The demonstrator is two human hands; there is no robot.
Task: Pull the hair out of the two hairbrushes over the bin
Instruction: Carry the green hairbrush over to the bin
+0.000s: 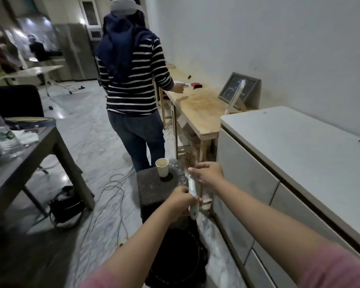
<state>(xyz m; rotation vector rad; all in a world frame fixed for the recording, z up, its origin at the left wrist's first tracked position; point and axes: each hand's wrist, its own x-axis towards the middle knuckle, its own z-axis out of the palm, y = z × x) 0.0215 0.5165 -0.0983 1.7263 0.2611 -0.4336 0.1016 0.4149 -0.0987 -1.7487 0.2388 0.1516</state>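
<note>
White-handled, the hairbrush (192, 194) is gripped at its handle by the left hand (180, 201) at lower centre of the frame, while its bristles are pinched by the right hand (208, 173); hair is best drawn out over the dark bin (175, 256) below.

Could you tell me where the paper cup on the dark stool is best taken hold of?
Grip the cup around its side wall from the left. It stands upright and open-topped on the stool, and both hands and the brush crowd its right.
</note>
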